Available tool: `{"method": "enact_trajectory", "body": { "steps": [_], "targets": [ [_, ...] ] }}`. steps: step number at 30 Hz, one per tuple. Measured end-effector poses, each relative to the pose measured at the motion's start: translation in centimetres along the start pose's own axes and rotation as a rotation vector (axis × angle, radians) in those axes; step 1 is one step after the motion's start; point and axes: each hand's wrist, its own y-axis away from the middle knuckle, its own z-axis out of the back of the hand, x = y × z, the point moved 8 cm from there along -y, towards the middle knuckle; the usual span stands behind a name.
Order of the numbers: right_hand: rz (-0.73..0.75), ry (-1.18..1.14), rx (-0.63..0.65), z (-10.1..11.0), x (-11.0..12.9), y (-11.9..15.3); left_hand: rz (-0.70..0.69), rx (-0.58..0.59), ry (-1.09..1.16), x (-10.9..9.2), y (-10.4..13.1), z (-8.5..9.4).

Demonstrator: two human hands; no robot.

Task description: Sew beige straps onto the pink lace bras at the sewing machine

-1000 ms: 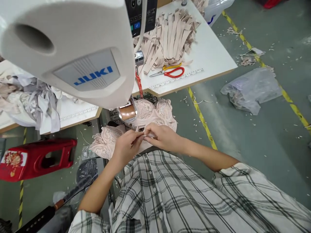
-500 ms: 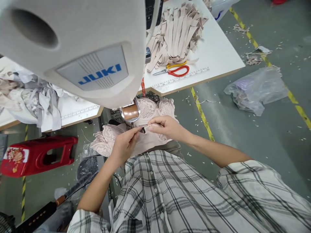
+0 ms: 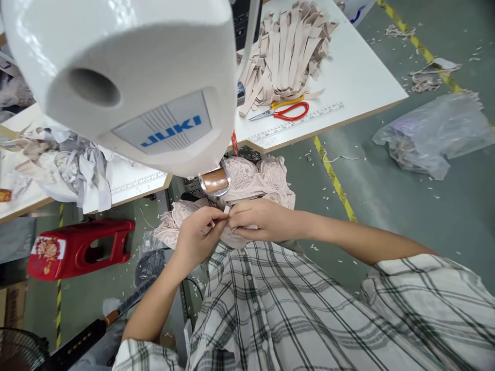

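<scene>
Pale pink lace garments (image 3: 242,175) lie below the head of a white JUKI sewing machine (image 3: 166,131), and more lace (image 3: 172,221) spreads to the left. My left hand (image 3: 199,232) pinches a small pale strip of fabric (image 3: 227,209) between thumb and fingertips. Right beside it, my right hand (image 3: 263,219) is closed with its fingertips on the same fabric. The two hands nearly touch in front of my shirt. Between the hands and the machine sits its metal-framed brown part (image 3: 215,181).
Red-handled scissors (image 3: 292,111) and a pile of beige strips (image 3: 288,51) are on the right white table (image 3: 367,87). More fabric (image 3: 93,170) covers the left table. A red stool (image 3: 83,247) stands lower left; a plastic bag (image 3: 429,134) lies on the floor at right.
Both hands have moved closer together and slightly down toward my body, with a small strip end now showing between them. The whole view has shifted, so the machine and tables appear further right.
</scene>
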Motion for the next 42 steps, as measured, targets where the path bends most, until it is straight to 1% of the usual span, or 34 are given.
{"method": "enact_trajectory", "body": {
  "steps": [3, 6, 7, 9, 11, 13, 14, 16, 18, 19, 21, 23, 25, 26, 28, 30, 33, 35, 36, 39, 42],
  "targets": [
    [0.081, 0.089, -0.066, -0.1, 0.8, 0.1, 0.079, 0.021, 0.032, 0.2, 0.2, 0.1],
    [0.138, 0.207, -0.119, -0.8, 1.6, 0.2, 0.158, 0.065, -0.005, 0.5, 0.2, -0.2],
    [0.127, 0.222, -0.136, -1.0, 1.6, 0.2, 0.18, 0.088, -0.015, 0.8, 0.1, -0.4],
    [0.059, 0.2, -0.162, -1.4, 1.1, 0.1, 0.209, 0.127, -0.003, 1.5, -0.1, -0.9],
    [-0.017, 0.125, -0.196, -1.5, 0.3, -0.1, 0.229, 0.111, 0.075, 2.3, -0.4, -1.3],
    [-0.059, 0.027, -0.238, -1.2, -0.1, -0.3, 0.264, 0.033, 0.285, 3.0, -0.5, -1.7],
    [-0.073, -0.017, -0.257, -1.0, -0.1, -0.5, 0.286, -0.028, 0.44, 3.3, -0.4, -2.1],
    [-0.091, -0.06, -0.301, -0.4, 0.1, -0.7, 0.303, -0.187, 0.748, 3.8, 0.0, -2.9],
    [-0.099, -0.059, -0.34, 0.4, 0.6, -0.9, 0.273, -0.342, 0.869, 3.7, 0.4, -3.1],
    [-0.094, -0.056, -0.358, 0.7, 0.9, -1.0, 0.252, -0.395, 0.865, 3.5, 0.7, -3.0],
    [-0.091, -0.054, -0.38, 1.4, 1.3, -1.0, 0.215, -0.427, 0.774, 2.6, 0.9, -2.4],
    [-0.102, -0.05, -0.376, 1.9, 1.6, -1.0, 0.182, -0.398, 0.594, 1.6, 0.8, -1.5],
    [-0.13, -0.041, -0.346, 2.0, 1.5, -0.9, 0.146, -0.367, 0.362, 1.0, 0.5, -0.5],
    [-0.154, -0.039, -0.327, 2.0, 1.3, -0.9, 0.127, -0.363, 0.274, 1.0, 0.2, -0.2],
    [-0.219, -0.048, -0.315, 1.9, 0.5, -0.8, 0.077, -0.368, 0.168, 1.2, -0.2, 0.1],
    [-0.286, -0.082, -0.342, 1.9, -0.3, -0.5, 0.035, -0.379, 0.145, 1.4, -0.5, -0.1],
    [-0.349, -0.151, -0.396, 1.8, -1.2, -0.1, 0.013, -0.35, 0.18, 1.5, -0.6, -0.7],
    [-0.383, -0.164, -0.391, 1.9, -1.7, 0.1, 0.012, -0.341, 0.195, 1.4, -0.5, -0.8],
    [-0.406, -0.153, -0.378, 2.0, -1.9, 0.2, 0.013, -0.354, 0.185, 1.4, -0.5, -0.7],
    [-0.469, -0.037, -0.35, 3.3, -2.5, 0.4, 0.002, -0.399, 0.085, 0.9, -0.3, 0.2],
    [-0.446, 0.113, -0.314, 4.9, -2.4, 0.0, -0.077, -0.357, -0.045, -0.5, -0.3, 0.6]
  ]
}}
